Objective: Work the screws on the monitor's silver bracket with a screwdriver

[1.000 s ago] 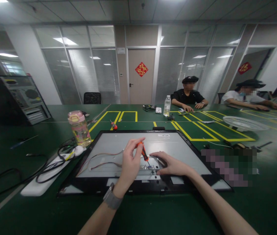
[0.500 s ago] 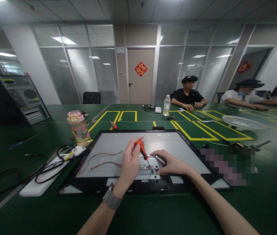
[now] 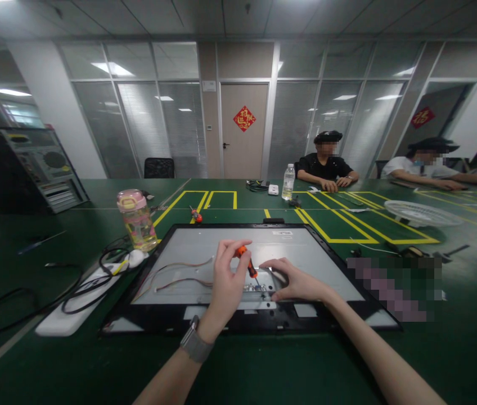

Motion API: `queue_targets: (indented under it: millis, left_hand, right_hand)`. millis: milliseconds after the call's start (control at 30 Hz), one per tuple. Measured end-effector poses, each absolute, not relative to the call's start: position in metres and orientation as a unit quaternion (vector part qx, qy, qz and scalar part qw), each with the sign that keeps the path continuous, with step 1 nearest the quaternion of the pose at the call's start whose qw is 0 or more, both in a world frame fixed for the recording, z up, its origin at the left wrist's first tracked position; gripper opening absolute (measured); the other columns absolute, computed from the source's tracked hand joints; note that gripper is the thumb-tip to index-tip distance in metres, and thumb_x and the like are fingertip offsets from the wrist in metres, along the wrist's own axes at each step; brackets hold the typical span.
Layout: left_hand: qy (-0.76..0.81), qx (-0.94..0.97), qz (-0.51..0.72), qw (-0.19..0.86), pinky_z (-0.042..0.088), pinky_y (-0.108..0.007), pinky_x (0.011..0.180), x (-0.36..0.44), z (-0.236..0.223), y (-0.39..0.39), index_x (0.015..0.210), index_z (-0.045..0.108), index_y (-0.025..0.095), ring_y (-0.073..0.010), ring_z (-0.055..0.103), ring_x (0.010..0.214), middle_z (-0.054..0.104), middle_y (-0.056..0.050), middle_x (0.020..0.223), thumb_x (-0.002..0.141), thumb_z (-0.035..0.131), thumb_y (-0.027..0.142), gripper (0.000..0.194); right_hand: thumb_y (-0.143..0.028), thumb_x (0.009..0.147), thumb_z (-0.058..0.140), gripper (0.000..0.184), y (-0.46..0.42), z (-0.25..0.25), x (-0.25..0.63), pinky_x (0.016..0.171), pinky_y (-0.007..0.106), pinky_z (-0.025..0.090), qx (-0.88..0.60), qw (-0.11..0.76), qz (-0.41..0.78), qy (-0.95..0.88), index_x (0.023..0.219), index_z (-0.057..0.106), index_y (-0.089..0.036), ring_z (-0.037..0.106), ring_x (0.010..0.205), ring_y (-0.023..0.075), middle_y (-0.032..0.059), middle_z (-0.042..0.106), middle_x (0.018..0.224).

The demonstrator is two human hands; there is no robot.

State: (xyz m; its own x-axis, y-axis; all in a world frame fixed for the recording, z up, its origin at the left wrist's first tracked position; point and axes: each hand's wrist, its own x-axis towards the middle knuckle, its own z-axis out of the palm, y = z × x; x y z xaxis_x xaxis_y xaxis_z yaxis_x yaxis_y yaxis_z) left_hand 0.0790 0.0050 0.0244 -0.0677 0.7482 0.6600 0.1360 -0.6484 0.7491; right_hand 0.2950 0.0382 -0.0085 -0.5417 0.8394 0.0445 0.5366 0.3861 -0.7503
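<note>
The left hand (image 3: 226, 278) was clamped on an orange screwdriver (image 3: 252, 270), slanting it down towards the metal bracket (image 3: 266, 278) on the flat panel (image 3: 314, 256). The right hand (image 3: 300, 283) curved beside the bracket, apparently for steadying; whether it gripped, I cannot tell. The bench (image 3: 238, 368) supported the panel from beneath.

My left hand (image 3: 232, 275) is curling its fingers inward; my right hand (image 3: 297, 281) is arching, palm down.
</note>
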Motion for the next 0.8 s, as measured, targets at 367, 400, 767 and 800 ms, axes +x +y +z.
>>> queue_targets:
  millis: [367, 400, 767, 800]
  left_hand:
    - [0.351, 0.649, 0.634, 0.231, 0.047, -0.028, 0.078, 0.0797, 0.0247, 0.0068, 0.108, 0.067, 0.022, -0.0158, 0.056, 0.084, 0.056, -0.004, 0.097, 0.091, 0.053, 0.024, 0.022]
    - [0.361, 0.642, 0.639, 0.221, 0.047, -0.028, 0.078, 0.0796, 0.0243, 0.0072, 0.109, 0.067, 0.023, -0.0156, 0.056, 0.084, 0.055, -0.004, 0.097, 0.092, 0.052, 0.023, 0.023]
    - [0.335, 0.624, 0.636, 0.307, 0.048, -0.029, 0.083, 0.0776, 0.0253, 0.0027, 0.112, 0.063, 0.019, -0.0184, 0.062, 0.094, 0.063, -0.005, 0.099, 0.093, 0.047, 0.024, 0.026]
    - [0.341, 0.628, 0.638, 0.287, 0.048, -0.029, 0.081, 0.0777, 0.0258, 0.0023, 0.107, 0.065, 0.019, -0.0181, 0.062, 0.091, 0.062, -0.005, 0.097, 0.092, 0.049, 0.026, 0.023]
  right_hand:
    - [-0.032, 0.062, 0.081, 0.076, 0.0367, -0.0066, 0.2935, 0.112, 0.042, 0.030, -0.433, 0.213, 0.357, -0.800, 0.131, 0.051, -0.025, 0.045, 0.123, 0.0278, 0.0071, 0.049, 0.125]
    - [-0.032, 0.062, 0.081, 0.076, 0.0365, -0.0063, 0.2933, 0.112, 0.042, 0.030, -0.433, 0.213, 0.357, -0.800, 0.131, 0.051, -0.024, 0.045, 0.123, 0.0279, 0.0076, 0.049, 0.125]
    - [-0.034, 0.063, 0.081, 0.075, 0.0392, -0.0106, 0.2947, 0.110, 0.043, 0.031, -0.424, 0.214, 0.345, -0.810, 0.131, 0.051, -0.024, 0.044, 0.122, 0.0281, 0.0073, 0.050, 0.125]
    - [-0.034, 0.063, 0.081, 0.075, 0.0392, -0.0107, 0.2948, 0.110, 0.043, 0.031, -0.423, 0.214, 0.346, -0.810, 0.131, 0.051, -0.025, 0.044, 0.122, 0.0281, 0.0072, 0.050, 0.125]
